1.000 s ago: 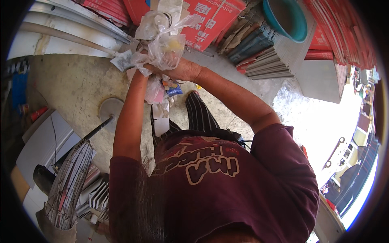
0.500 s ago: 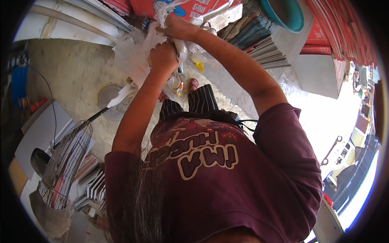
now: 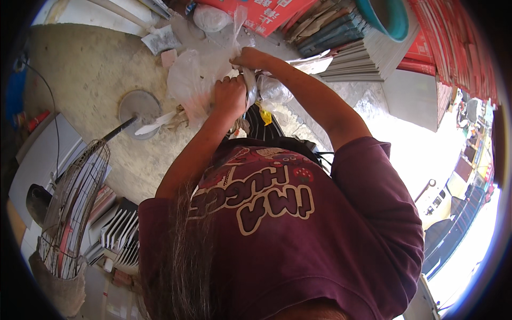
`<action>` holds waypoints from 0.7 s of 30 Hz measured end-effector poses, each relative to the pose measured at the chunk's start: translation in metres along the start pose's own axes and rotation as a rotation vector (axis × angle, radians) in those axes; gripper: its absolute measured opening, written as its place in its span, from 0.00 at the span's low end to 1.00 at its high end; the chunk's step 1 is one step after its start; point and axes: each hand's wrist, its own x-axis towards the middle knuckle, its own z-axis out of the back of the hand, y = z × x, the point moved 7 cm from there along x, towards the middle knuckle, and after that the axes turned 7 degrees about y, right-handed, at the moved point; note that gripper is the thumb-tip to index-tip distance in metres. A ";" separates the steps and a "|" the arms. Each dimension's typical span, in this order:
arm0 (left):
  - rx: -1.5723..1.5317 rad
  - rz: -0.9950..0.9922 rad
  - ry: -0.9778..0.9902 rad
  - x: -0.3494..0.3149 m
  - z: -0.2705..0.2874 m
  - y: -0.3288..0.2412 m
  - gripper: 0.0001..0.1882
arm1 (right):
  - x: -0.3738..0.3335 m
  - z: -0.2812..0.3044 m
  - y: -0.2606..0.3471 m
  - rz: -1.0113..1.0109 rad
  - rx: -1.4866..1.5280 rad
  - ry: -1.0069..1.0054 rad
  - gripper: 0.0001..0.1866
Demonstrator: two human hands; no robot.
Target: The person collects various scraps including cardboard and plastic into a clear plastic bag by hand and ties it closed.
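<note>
While the left hand [image 3: 230, 97] and right hand [image 3: 253, 59] are clenched on the plastic bag [image 3: 191, 80], its wide part spreads leftward, nearer the left hand.

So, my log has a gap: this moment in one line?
left hand: closed on plastic bag; right hand: gripping it too; fan: at left

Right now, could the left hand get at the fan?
Probably not: the left hand is closed on a plastic bag, and the fan is well off to the person's left.
</note>
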 end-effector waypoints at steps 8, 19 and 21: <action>-0.114 -0.060 -0.137 -0.023 0.013 0.000 0.30 | 0.003 -0.028 -0.018 -0.063 0.150 0.114 0.30; -0.080 -0.141 -0.197 -0.011 0.024 0.007 0.22 | -0.004 0.010 0.040 0.115 0.153 -0.028 0.23; -0.096 -0.133 -0.186 -0.001 0.031 0.014 0.21 | -0.023 0.040 0.047 0.208 0.280 -0.227 0.21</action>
